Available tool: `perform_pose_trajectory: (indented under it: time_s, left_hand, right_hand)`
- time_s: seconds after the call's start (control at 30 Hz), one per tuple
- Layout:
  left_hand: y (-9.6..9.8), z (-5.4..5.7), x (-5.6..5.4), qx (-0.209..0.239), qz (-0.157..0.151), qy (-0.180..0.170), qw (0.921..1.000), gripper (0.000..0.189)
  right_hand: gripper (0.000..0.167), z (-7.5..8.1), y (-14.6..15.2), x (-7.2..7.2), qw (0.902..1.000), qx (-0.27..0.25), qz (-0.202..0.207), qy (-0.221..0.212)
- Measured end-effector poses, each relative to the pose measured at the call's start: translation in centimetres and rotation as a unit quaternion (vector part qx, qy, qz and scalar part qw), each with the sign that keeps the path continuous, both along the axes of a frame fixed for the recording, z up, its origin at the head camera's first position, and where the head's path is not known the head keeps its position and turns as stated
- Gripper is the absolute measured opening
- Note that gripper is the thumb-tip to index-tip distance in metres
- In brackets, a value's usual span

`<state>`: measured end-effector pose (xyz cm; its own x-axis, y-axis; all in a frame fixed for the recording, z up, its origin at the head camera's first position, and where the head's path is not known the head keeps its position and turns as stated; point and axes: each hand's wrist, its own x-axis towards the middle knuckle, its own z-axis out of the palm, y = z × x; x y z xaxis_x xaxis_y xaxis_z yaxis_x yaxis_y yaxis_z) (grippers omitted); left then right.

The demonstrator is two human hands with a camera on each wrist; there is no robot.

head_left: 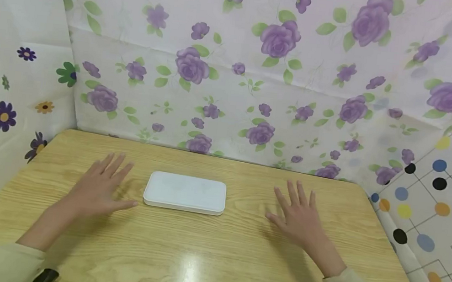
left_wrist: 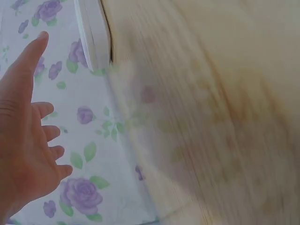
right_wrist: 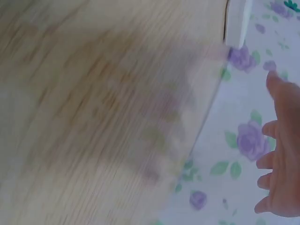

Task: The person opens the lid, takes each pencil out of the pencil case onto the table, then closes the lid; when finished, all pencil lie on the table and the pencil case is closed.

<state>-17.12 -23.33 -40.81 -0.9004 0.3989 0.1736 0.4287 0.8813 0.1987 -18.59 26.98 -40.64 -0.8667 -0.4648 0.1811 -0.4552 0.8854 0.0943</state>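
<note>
A flat white rectangular box with rounded corners [head_left: 185, 193] lies on the wooden table, a little left of the middle. Its white edge [left_wrist: 93, 35] also shows at the top of the left wrist view, and its end [right_wrist: 237, 23] at the top of the right wrist view. To the left of the box, my left hand [head_left: 97, 189] is spread over the table, thumb pointing toward the box and holding nothing. My right hand [head_left: 300, 217] hovers farther off on the right, fingers spread apart, also holding nothing.
The light wooden table [head_left: 238, 262] reaches back to a cloth wall with purple roses [head_left: 278, 38]. A flower-print cloth [head_left: 8, 67] closes the left side, and a dotted cloth [head_left: 442, 209] the right. Dark straps [head_left: 46, 277] show at the sleeves.
</note>
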Motion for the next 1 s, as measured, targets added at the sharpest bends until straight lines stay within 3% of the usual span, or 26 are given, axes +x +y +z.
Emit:
perform_pose_trajectory:
  time_s: [0.2,0.37,0.47,0.6,0.77,1.0]
  left_hand:
    - [2.1,-0.2,-0.2,0.106,-0.027,-0.039,0.9932,0.096]
    - [3.8,-0.8,-0.8,0.207,-0.052,-0.097,0.9721,0.096]
    - [4.3,-1.3,-1.4,0.223,-0.055,-0.127,0.9649,0.098]
    - [4.6,-2.1,-2.4,0.215,-0.044,-0.143,0.9650,0.104]
    - [4.6,-2.9,-3.5,0.224,-0.024,-0.163,0.9604,0.116]
    - [4.4,-4.7,-4.3,0.269,-0.008,-0.220,0.9375,0.120]
  right_hand:
    - [0.060,-0.6,-3.5,-0.3,0.9938,0.003,0.082,0.075]
    - [0.053,-0.7,-6.9,-0.5,0.9834,-0.029,0.144,0.106]
    - [0.046,-1.0,-9.0,-0.8,0.9754,-0.046,0.183,0.114]
    - [0.038,-1.7,-11.7,-1.4,0.9606,-0.043,0.242,0.129]
    - [0.039,-1.9,-14.6,-2.1,0.9506,-0.038,0.289,0.107]
    - [0.043,-2.1,-16.8,-2.8,0.9615,-0.002,0.272,0.036]
